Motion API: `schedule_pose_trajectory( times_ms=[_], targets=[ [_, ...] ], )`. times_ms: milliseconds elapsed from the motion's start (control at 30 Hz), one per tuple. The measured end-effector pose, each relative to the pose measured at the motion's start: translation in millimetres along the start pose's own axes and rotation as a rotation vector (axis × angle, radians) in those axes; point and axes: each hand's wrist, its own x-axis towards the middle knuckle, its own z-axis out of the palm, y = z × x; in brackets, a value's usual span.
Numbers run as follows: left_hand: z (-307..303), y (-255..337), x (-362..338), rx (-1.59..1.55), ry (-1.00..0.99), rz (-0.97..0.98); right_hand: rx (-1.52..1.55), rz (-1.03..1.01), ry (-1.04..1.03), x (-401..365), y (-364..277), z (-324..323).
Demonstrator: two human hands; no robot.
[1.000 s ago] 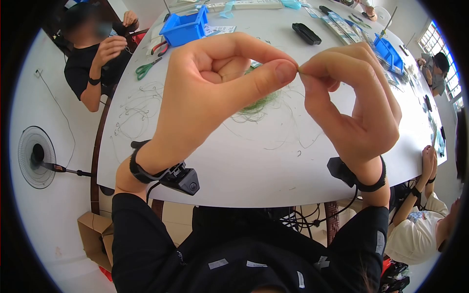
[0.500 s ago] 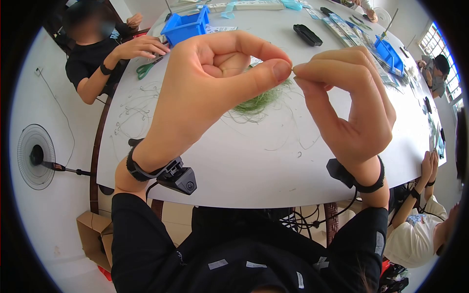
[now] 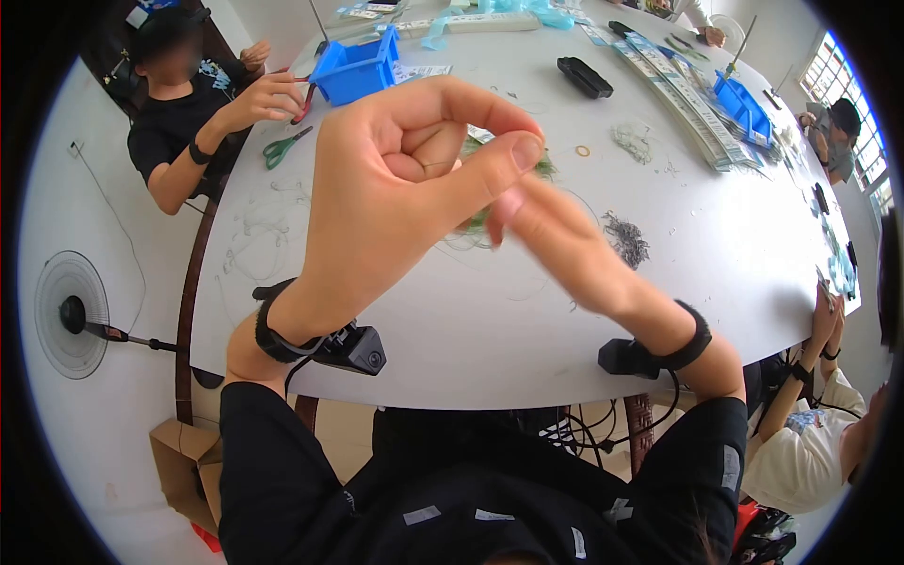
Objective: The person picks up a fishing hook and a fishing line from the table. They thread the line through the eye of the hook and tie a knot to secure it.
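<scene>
My left hand [image 3: 386,193] is raised over the table, thumb and index finger pressed together and the other fingers curled in. A fine thread-like line [image 3: 435,168] shows at the curled fingers. My right hand [image 3: 570,247] reaches in just below the left thumb. Its fingers are smeared by motion and partly hidden behind the left hand, so their grip does not show. Beneath both hands lies a bundle of green line [image 3: 476,226], mostly covered by them. A pile of small dark metal pieces [image 3: 625,240] sits right of my right hand.
Around the white table [image 3: 452,348] are blue bins [image 3: 356,71], a black tray [image 3: 584,77], a coil of clear line [image 3: 631,143], flat printed packs [image 3: 673,99] and green-handled scissors [image 3: 285,149]. Loose lines [image 3: 259,226] lie at left. A co-worker's hand [image 3: 268,97] is near a red-handled tool [image 3: 304,104].
My right hand has swung left and down from the fingertip-to-fingertip pinch, to below the left thumb. My left hand stays pinched, shifted slightly left. The co-worker's hand at left has pulled back a little.
</scene>
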Motion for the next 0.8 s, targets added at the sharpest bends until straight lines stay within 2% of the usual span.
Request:
schedule_pose_trajectory(
  times_ms=[100, 200, 267, 333, 400, 433, 500, 633, 700, 800],
  targets=[
    [-7, -1, 4, 0.047, 0.038, -0.002, 0.178, 0.144, -0.329, 1, -10, -3],
    [-9, -3, 8, 0.009, 0.105, 0.036, 0.136, -0.077, -0.095, 1, -20, -21],
    [-10, 2, 8, -0.014, 0.114, 0.010, 0.189, -0.322, 0.006, 7, -32, -39],
    [-9, 4, 6, -0.026, 0.130, 0.008, 0.059, -0.264, -0.071, 6, -52, -58],
    [-8, 5, 5, -0.018, 0.126, 0.011, 0.017, -0.138, 0.038, 6, -43, -43],
    [-9, 4, 4, -0.002, 0.113, 0.016, 0.110, -0.008, 0.026, 6, -37, -31],
    [-9, 2, 4, 0.009, 0.095, 0.035, 0.291, 0.217, -0.064, 2, -25, -11],
    [-7, -3, 5, -0.025, 0.127, 0.069, 0.238, 0.471, -0.476, -7, -23, 6],
    [-8, -2, 7, -0.084, 0.160, 0.054, 0.142, 0.360, -0.370, -7, -38, -5],
    [-14, 4, 9, -0.206, 0.187, -0.002, 0.087, 0.009, -0.087, -5, -56, -26]
  ],
)
